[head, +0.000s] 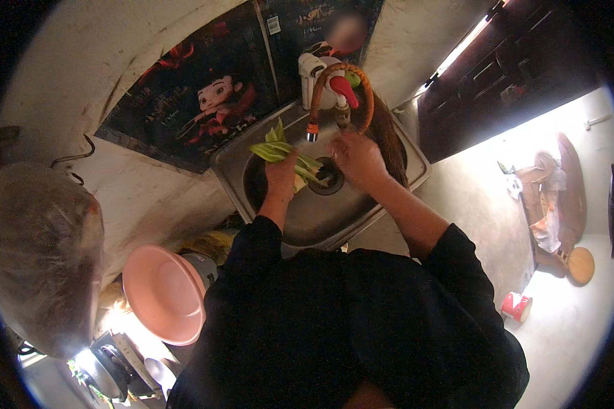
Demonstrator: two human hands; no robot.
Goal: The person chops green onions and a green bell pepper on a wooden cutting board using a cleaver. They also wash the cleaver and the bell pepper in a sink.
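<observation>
My left hand (281, 178) grips a bunch of green leafy vegetable stalks (272, 151) over the left part of a stainless steel sink (312, 220). The cut ends of the stalks reach toward the drain (332, 188). To the right of the drain, just below the tap body (342, 116), is my right hand (360, 159). Its fingers are curled and blurred, so whether anything is in them does not show. An orange flexible hose (315, 99) with a metal tip loops over the sink, beside a red tap handle (344, 91).
A bundle of brown bristles (389, 133), perhaps a brush, leans inside the sink's right side. Dark printed panels (184, 102) cover the wall behind. At left are a pink plastic basin (158, 301) and a bulky plastic-covered object (41, 255). A red tin (516, 307) stands far right.
</observation>
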